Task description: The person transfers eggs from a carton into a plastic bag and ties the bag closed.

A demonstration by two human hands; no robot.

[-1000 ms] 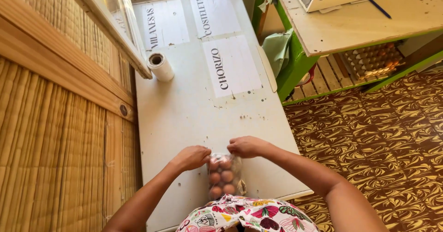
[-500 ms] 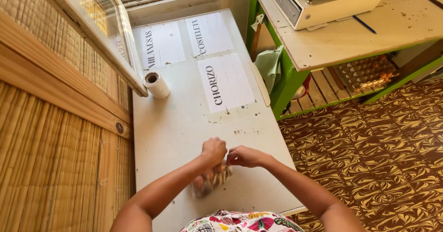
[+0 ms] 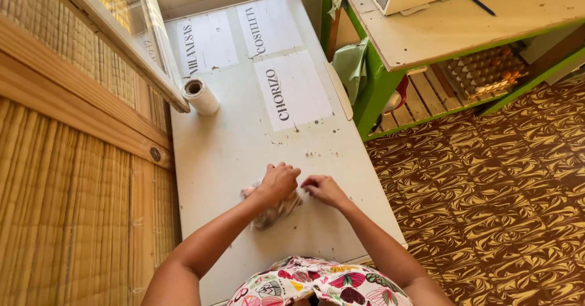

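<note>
A clear plastic bag of brown eggs (image 3: 273, 211) lies on the white chest lid (image 3: 231, 154) near its front edge. My left hand (image 3: 279, 182) rests on top of the bag, fingers curled around its gathered neck. My right hand (image 3: 325, 189) is just to the right of it, fingertips pinched at the bag's top end. Most of the bag is hidden under my left hand.
A roll of thin plastic bags (image 3: 200, 95) stands at the lid's left side by a window frame (image 3: 146, 44). Three paper labels (image 3: 292, 90) are stuck on the far half. A green-framed table (image 3: 463, 20) with egg trays (image 3: 481, 71) beneath stands to the right.
The bag of eggs went from lying open between both hands to being gathered under my left hand. Both hands have moved together over its neck, and the view has shifted slightly.
</note>
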